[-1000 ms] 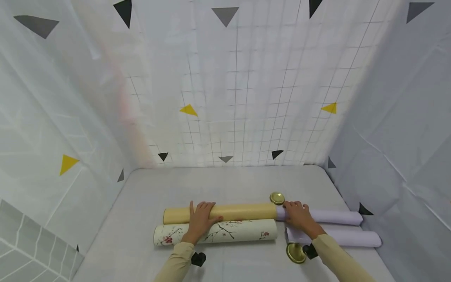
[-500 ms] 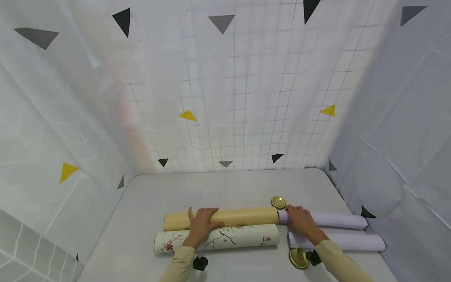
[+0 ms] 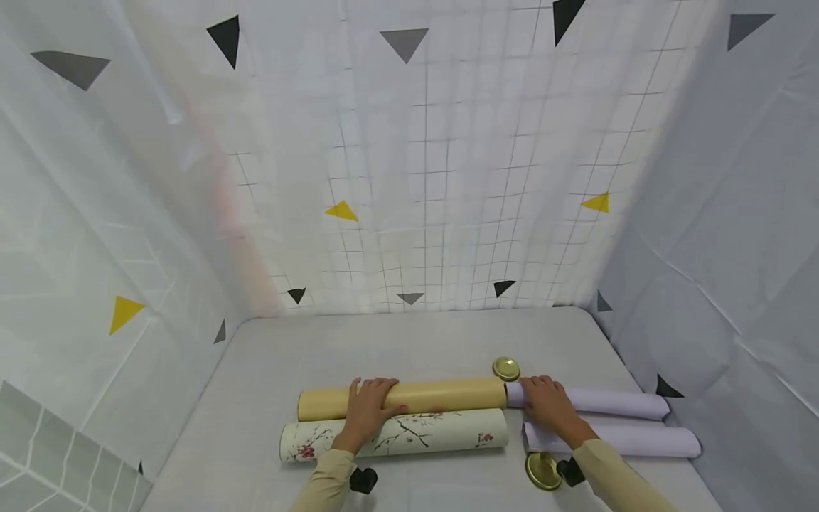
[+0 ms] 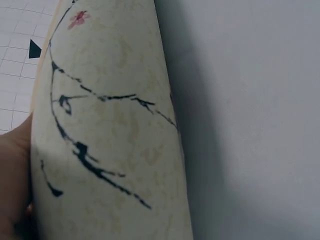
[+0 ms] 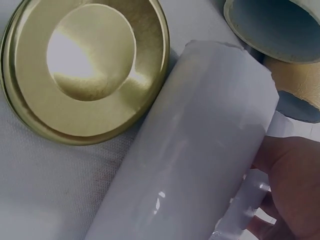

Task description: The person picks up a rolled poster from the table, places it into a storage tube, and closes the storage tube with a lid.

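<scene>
A yellow cardboard tube [image 3: 448, 395] lies lengthwise across the table, and my left hand [image 3: 366, 412] grips it from above. In front of it is a white tube [image 3: 441, 432] with a blossom-branch print; this print fills the left wrist view. My right hand [image 3: 549, 404] holds the far lavender roll [image 3: 614, 402] near its left end. That end meets the yellow tube's right opening; whether it reaches inside cannot be told. Nearer the body lies a second lavender roll [image 3: 640, 439], large in the right wrist view, just below the right hand.
One gold lid [image 3: 506, 368] lies behind the joint of tube and roll. Another gold lid [image 3: 543, 471] is in front of the near roll, beside the right wrist. White sheets with grid lines and triangles [image 3: 404, 44] enclose the table [image 3: 409, 341] at back and sides.
The head view has tilted slightly, shifting everything a little downward. My left index finger has drawn in toward the other fingers. Both hands keep their places on the tube and roll.
</scene>
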The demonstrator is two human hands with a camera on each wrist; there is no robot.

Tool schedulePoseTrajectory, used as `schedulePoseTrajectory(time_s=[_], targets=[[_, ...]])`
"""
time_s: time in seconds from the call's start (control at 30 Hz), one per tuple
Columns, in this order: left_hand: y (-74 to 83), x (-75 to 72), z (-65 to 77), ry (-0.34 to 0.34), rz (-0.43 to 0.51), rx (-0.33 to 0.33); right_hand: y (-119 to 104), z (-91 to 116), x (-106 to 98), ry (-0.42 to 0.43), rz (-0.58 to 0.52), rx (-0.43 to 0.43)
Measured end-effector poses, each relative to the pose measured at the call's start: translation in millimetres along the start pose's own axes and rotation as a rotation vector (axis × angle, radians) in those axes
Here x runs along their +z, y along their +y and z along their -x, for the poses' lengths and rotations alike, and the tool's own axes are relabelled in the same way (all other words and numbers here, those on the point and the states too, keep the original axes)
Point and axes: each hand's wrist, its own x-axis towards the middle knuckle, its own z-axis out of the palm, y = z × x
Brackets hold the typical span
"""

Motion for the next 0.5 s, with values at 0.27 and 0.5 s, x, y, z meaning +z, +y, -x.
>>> schedulePoseTrajectory(time_s=[0.27, 0.5], targets=[[1.7, 2.6, -1.3, -0.03, -0.094, 0.036, -0.6, 1.9, 4.0, 0.021, 0.027, 0.022], [-3.1, 6.3, -1.1, -0.003, -0.125, 0.035, -3.8, 0.8, 0.4, 0.104, 0.025, 0.024]])
